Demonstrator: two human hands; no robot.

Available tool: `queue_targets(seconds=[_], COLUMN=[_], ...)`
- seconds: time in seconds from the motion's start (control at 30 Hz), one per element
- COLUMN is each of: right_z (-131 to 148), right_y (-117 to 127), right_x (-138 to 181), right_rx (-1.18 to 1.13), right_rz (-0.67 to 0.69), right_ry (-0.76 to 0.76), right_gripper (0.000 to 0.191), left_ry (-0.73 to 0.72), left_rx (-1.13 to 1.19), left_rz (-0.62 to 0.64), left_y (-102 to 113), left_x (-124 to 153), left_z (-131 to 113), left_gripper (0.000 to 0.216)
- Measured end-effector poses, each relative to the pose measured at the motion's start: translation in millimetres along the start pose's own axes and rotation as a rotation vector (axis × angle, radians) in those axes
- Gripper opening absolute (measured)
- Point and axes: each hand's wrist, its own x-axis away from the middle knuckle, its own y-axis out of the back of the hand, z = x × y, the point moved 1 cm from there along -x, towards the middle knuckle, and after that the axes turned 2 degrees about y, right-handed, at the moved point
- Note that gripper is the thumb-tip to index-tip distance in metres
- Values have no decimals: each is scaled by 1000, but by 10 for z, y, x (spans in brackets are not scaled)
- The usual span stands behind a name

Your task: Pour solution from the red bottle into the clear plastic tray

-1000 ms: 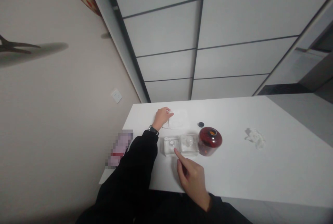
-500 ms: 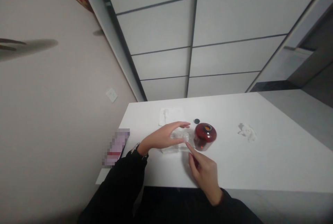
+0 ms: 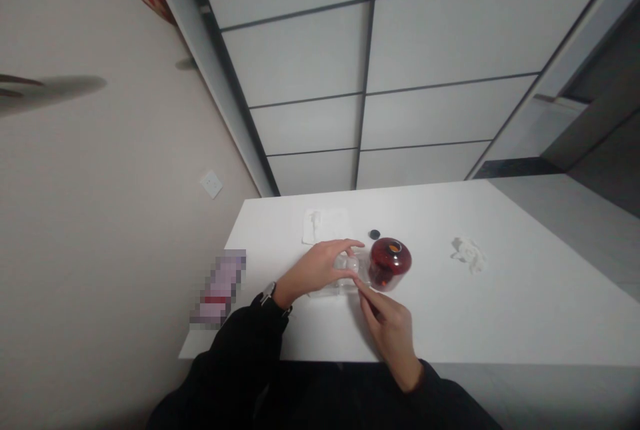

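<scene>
My left hand [image 3: 320,267] reaches over a clear plastic tray [image 3: 330,291], its thumb and fingers apart in a C shape. Rounded clear shapes [image 3: 352,263] show in the gap between them; whether the hand touches these I cannot tell. My right hand [image 3: 390,323] is closed, fingers curled and index pointing forward. Its index fingertip meets the left thumb tip. Anything inside the right fingers is hidden or too small to make out. Just right of the tray stands a dark red translucent bottle [image 3: 390,263] with an uncapped round mouth. A small black cap [image 3: 375,235] lies behind it.
Everything stands on a white table [image 3: 500,310]. A crumpled white tissue [image 3: 469,255] lies to the right. At the back is a flat white sheet [image 3: 330,222] with a small white item on it. A blurred-out purple object [image 3: 220,287] lies at the left edge, by the wall.
My right index fingertip has come up against the left thumb. My left hand has closed slightly and turned a little over the tray. The view has shifted slightly.
</scene>
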Motion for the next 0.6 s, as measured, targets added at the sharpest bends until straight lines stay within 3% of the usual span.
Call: queue_targets(seconds=[0.13,0.3,0.4,0.5,0.6], right_z=[11,50,69,71,66], right_y=[1,23,35,39,36], right_x=[4,-17,-30,-33,-28], right_rx=[23,16,39,48,55], right_rz=[1,9,2,3,-1], right_ry=[-13,9,15,31,46], right_gripper=[33,34,35,36,36], left_ry=[-71,33,-52,1,24], left_rx=[42,-81,-25,-90,-135], left_rz=[50,-19,30,77,32], left_y=[87,187,181,159,165], left_x=[89,174,175,164,166], left_z=[-77,-72,-87,-96,-112], left_gripper=[69,79,88,89,89])
